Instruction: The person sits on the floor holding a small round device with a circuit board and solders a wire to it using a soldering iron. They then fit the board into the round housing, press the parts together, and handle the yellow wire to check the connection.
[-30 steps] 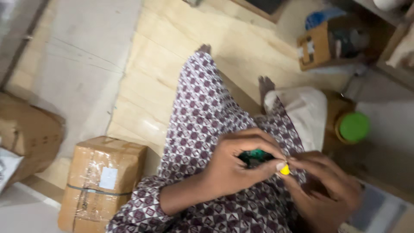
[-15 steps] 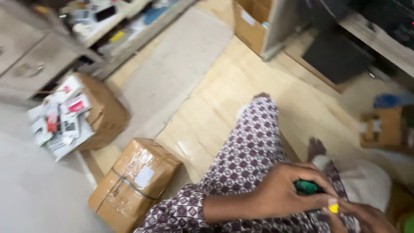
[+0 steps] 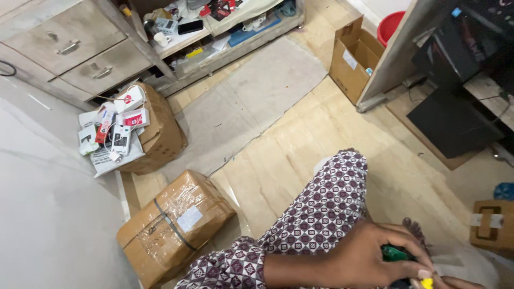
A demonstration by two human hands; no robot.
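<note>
Left hand [image 3: 375, 257] curled; right hand [image 3: 455, 282] mostly cropped

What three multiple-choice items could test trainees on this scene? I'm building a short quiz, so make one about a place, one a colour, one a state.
1. Where is the taped brown cardboard box lying?
A. on the shelf
B. on the floor beside the patterned trouser leg
C. inside the drawer

2. What colour is the round plastic tub behind the open cardboard box?
A. red
B. blue
C. white

3. What is the left hand doing?
A. lying flat on the floor
B. pulling a drawer
C. closed around a small green object

Answers:
1 B, it lies on the floor left of the leg.
2 A, its rim shows red.
3 C, the fingers wrap over the green piece.
</note>
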